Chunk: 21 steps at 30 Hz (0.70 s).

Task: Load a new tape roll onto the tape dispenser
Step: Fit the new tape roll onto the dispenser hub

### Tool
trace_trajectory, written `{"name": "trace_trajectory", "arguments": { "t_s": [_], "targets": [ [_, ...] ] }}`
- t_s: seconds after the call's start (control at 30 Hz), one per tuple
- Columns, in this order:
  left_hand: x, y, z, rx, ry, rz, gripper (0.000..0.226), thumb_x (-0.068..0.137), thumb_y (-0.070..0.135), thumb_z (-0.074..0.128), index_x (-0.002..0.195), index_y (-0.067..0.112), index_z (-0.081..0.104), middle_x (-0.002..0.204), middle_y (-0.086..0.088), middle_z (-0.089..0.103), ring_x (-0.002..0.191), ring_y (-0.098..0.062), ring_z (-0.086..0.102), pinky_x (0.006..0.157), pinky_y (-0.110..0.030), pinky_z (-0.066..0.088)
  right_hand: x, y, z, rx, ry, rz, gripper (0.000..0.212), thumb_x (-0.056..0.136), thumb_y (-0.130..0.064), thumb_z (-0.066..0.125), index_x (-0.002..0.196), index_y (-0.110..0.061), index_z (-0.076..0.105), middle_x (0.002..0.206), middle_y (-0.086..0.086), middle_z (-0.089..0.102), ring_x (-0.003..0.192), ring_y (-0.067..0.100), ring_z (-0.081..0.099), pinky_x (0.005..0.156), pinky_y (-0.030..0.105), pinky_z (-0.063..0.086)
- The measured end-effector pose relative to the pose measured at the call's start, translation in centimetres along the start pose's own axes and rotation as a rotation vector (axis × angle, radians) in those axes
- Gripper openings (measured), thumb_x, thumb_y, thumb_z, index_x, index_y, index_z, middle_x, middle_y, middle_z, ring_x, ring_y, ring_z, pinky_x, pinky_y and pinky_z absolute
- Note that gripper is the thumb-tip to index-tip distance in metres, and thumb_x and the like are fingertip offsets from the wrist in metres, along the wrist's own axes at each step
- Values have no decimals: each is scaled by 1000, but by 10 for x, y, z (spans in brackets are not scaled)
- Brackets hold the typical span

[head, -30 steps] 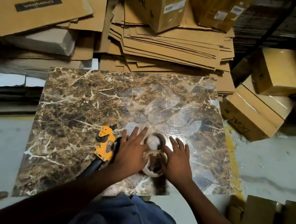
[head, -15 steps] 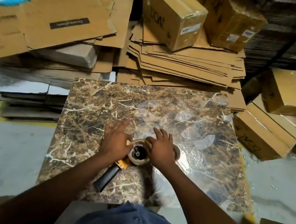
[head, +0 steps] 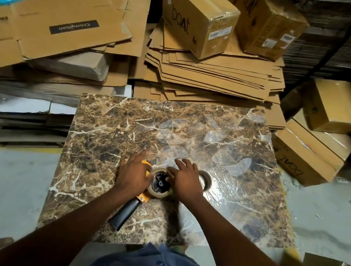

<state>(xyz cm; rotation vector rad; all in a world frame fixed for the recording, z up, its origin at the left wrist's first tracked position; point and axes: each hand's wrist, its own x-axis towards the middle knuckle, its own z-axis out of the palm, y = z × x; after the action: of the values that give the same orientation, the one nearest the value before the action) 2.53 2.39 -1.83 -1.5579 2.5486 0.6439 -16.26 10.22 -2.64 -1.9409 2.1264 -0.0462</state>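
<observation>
An orange tape dispenser with a black handle [head: 124, 214] lies flat on the brown marble slab [head: 111, 137]. A clear tape roll [head: 159, 194] sits around the dispenser's black hub [head: 160, 183]. My left hand [head: 134, 173] presses flat on the orange frame at the roll's left side. My right hand [head: 186, 180] rests on the roll's right rim, fingers spread forward. A brown cardboard tape core [head: 205, 179] lies on the slab just right of my right hand, partly hidden by it.
Crinkled clear film [head: 234, 185] covers the slab's right half. Flattened cartons [head: 211, 77] and sealed boxes [head: 196, 17] are stacked behind the slab. More boxes [head: 310, 155] stand at the right. Grey floor [head: 6, 188] lies to the left.
The tape roll, a second ago beside the dispenser between my hands, now sits on the dispenser's hub. Both hands shifted left onto it. The brown core stays to the right.
</observation>
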Motion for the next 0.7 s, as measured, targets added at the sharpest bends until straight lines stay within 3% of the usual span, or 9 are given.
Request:
{"name": "trace_trajectory", "arguments": {
  "t_s": [0.1,0.2,0.27,0.33,0.4,0.47,0.53,0.6,0.7],
  "targets": [
    [1,0,2,-13,-8,-4,31,96,52,70,115,30,80,175,-2,27,160,-28,26,128,-61,7,3,0,0,-5,-36,5,29,98,-31,60,125,-25,69,129,9,66,130,37,47,106,54,36],
    [3,0,3,-25,-7,-18,32,95,51,71,116,29,81,173,-2,33,159,-27,30,127,-60,12,4,1,-8,34,-91,19,31,99,-29,54,129,-30,63,104,10,73,108,35,59,90,42,40],
    [4,1,5,-40,-18,-34,33,96,50,71,118,28,81,172,-1,36,157,-26,32,127,-60,16,5,0,-13,60,-116,33,34,99,-27,54,132,-30,63,103,12,73,102,36,62,83,40,42],
    [3,2,4,-44,-33,-35,34,98,51,68,122,29,79,173,-2,34,158,-27,31,127,-61,18,7,-2,-17,69,-148,38,32,100,-27,54,131,-29,63,106,12,73,105,36,62,84,40,42],
    [2,1,1,27,-43,20,43,99,55,64,134,32,72,175,-5,27,160,-30,26,128,-64,12,9,-1,-16,-12,-182,-6,34,100,-34,55,133,-27,58,117,11,69,116,35,55,96,45,39],
    [-1,1,-5,141,-84,138,65,97,65,59,154,37,51,179,-8,13,163,-34,15,128,-68,4,8,1,-14,-77,-196,-57,59,98,-47,58,149,-23,42,146,11,53,136,37,39,112,57,26],
    [-4,0,-13,220,-136,243,84,90,74,57,163,40,32,180,-9,-1,165,-35,4,127,-69,-1,4,3,-18,-97,-198,-119,84,92,-62,58,159,-23,24,165,9,28,149,38,20,119,64,12],
    [-5,-1,-20,286,-173,305,93,85,76,61,165,42,27,179,-9,-8,165,-35,-4,127,-70,-5,0,4,-22,-142,-207,-207,93,87,-67,60,160,-25,19,169,9,14,153,39,10,120,65,6],
    [-3,1,-26,399,-219,344,96,83,75,68,164,40,30,179,-9,-8,164,-36,-5,125,-73,-4,-6,6,-22,-188,-241,-246,93,87,-64,63,160,-28,18,170,10,8,154,39,5,120,65,4]
  ]
}}
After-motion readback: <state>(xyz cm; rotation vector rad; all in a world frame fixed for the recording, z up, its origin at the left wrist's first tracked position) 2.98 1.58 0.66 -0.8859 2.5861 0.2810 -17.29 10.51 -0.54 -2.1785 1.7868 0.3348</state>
